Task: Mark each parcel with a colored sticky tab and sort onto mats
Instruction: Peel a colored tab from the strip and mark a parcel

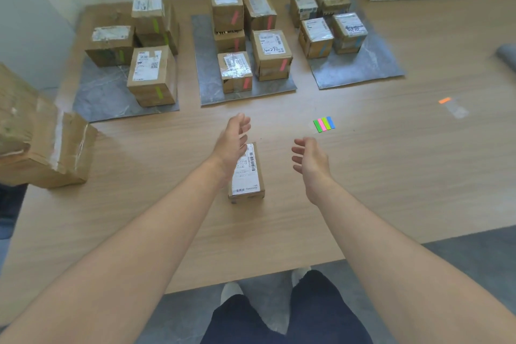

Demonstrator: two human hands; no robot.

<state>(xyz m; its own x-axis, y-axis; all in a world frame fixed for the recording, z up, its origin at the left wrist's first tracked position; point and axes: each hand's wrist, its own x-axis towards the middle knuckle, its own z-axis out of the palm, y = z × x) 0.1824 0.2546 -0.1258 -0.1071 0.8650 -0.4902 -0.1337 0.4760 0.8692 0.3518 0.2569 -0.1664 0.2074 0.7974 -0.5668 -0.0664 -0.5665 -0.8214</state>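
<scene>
Materials: the table [279, 232] is showing a pale wood-grain surface. 3 flat grey mats with marble-like veining are lying side by side along its far half: left mat [106, 95], middle mat [208, 84], right mat [368, 64]. All parcels are brown corrugated cardboard blocks carrying white printed labels and glossy clear tape.

Surroundings: the stacked parcels on the left mat are wearing green tabs [158, 92], those on the middle mat pink tabs [246, 82], those on the right mat blue tabs [322, 50]. A crumpled, taped large carton [47, 145] is sitting at the table's left edge. A sticky tab pad [324, 124] of 4 bright strips, green, pink, yellow-green and blue, is lying right of centre, apart from both hands. A lone orange tab [444, 100] is lying further right on a clear sheet.

Task item: the small parcel [247, 176] is lying flat on bare table near the front centre, off every mat, label facing up, long and narrow; no coloured tab is visible on it.

Hands: the left hand [233, 139] is hovering over the parcel's far left corner, fingers extended and released; contact cannot be determined. The right hand [308, 159] is hanging just right of the parcel, fingers loosely curled, grasping nothing.
</scene>
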